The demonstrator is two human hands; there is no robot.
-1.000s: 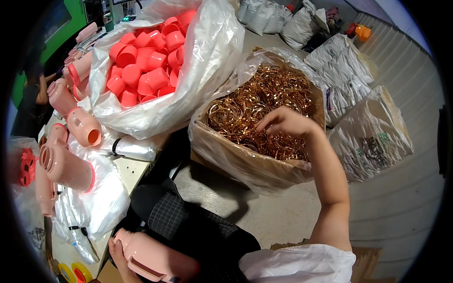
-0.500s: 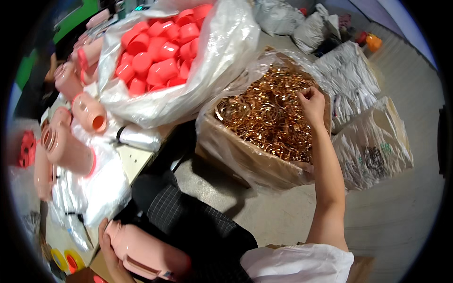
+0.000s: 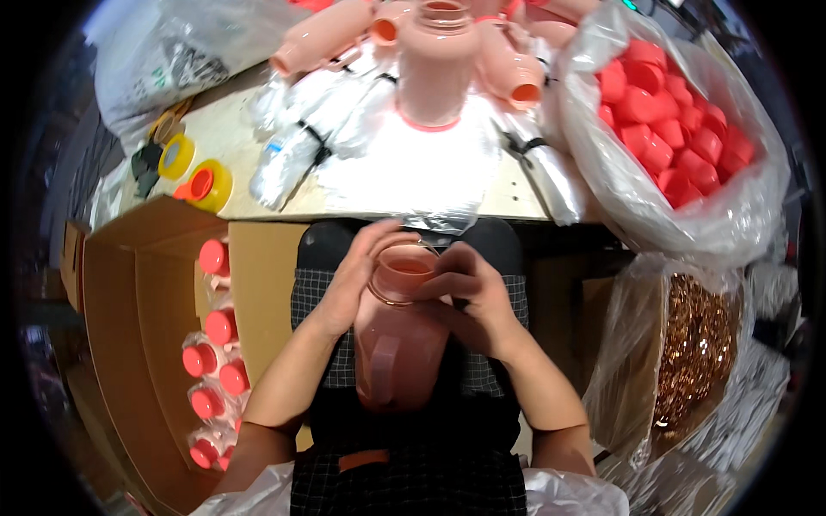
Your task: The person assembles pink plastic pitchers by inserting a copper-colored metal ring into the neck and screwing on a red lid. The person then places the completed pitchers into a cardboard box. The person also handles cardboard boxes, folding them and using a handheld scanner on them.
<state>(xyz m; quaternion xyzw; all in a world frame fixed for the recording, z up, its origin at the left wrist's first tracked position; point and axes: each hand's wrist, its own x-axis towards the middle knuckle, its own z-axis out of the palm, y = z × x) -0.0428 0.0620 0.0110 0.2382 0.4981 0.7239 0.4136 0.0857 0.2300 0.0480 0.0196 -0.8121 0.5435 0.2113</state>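
A pink bottle (image 3: pixel 400 344) with a side handle stands tilted on my lap, its open mouth toward the table. Around its neck lies a thin copper-coloured ring (image 3: pixel 391 301), partly covered by my fingers. My left hand (image 3: pixel 354 273) grips the bottle's neck from the left, its fingers at the ring's edge. On the other side, my right hand (image 3: pixel 471 291) has bent fingers closed on the ring beside the neck. The exact fingertip contact is partly hidden.
Several pink bottles (image 3: pixel 439 69) and plastic-wrapped pieces (image 3: pixel 546 172) lie on the table (image 3: pixel 318 202). Yellow tape rolls (image 3: pixel 211 185) sit at left. A bag of red caps (image 3: pixel 671 129) and a box of copper rings (image 3: pixel 701 353) are at right. Capped bottles (image 3: pixel 219 327) fill a carton (image 3: pixel 129 344).
My view has swung left to face the table. My right hand has come from the box of rings to the bottle, and a ring now encircles its neck. The bottle is upright on my lap.
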